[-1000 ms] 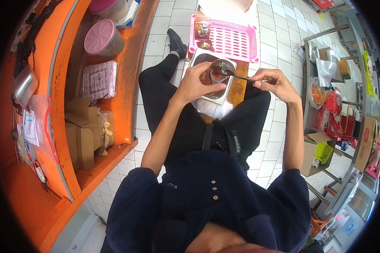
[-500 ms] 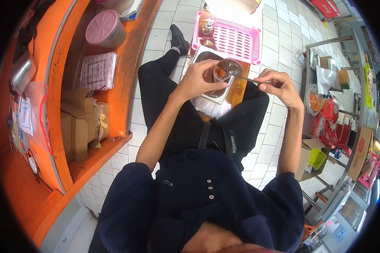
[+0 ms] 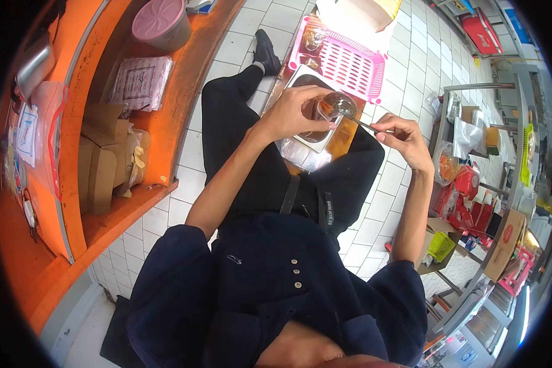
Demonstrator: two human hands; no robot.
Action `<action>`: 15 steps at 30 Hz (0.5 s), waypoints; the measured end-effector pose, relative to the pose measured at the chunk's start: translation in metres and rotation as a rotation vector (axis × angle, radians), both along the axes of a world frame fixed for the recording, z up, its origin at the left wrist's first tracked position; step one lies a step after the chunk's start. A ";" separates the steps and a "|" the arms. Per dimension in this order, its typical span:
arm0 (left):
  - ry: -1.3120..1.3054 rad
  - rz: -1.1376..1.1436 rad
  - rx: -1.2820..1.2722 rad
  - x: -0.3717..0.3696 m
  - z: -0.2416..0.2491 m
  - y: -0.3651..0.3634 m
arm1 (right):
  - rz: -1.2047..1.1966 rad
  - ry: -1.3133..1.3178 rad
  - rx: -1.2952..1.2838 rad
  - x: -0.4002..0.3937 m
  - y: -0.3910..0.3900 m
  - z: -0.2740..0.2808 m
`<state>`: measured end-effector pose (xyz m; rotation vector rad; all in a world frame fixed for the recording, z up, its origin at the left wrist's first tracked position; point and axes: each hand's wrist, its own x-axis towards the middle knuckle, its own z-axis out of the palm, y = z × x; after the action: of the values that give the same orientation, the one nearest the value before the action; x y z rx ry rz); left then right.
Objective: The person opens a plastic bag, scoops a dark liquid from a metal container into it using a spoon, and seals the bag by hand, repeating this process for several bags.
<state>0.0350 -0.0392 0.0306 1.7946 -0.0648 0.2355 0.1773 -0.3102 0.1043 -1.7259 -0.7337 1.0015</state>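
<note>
My right hand (image 3: 405, 140) pinches the thin handle of a ladle (image 3: 341, 103). Its round bowl has dark residue or sauce on it and is tilted against the mouth of a small clear plastic bag (image 3: 322, 113). My left hand (image 3: 295, 114) is curled around that bag, holding it up; what is inside is hard to make out. Beneath both lies a rectangular metal pan (image 3: 318, 146), partly covered by my left hand. The pan rests on a low wooden surface (image 3: 343, 136) between my legs.
A pink perforated basket (image 3: 352, 64) with wrapped packets stands beyond the pan. To the left is an orange shelf (image 3: 193, 55) with a lidded tub (image 3: 162, 26), packaged bags (image 3: 142, 83) and cardboard boxes (image 3: 101, 156). On the right, a metal rack (image 3: 481, 86) carries packets and boxes.
The camera view has turned and shifted slightly. The ladle's bowl is tipped further toward the bag, and less dark content shows in it. Both hands keep their holds.
</note>
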 end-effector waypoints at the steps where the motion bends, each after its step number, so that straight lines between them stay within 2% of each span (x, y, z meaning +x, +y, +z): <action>1: -0.001 0.006 -0.003 0.000 -0.003 0.000 | -0.009 -0.001 -0.022 -0.001 0.002 0.001; 3: -0.101 0.016 0.035 0.002 -0.008 0.000 | -0.013 -0.007 -0.046 0.001 0.002 0.001; 15: -0.065 0.035 0.068 0.000 -0.003 0.005 | -0.043 0.008 -0.015 0.005 0.005 0.004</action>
<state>0.0348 -0.0340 0.0274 1.8567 -0.0880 0.3198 0.1824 -0.3056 0.1079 -1.7427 -0.6826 0.9868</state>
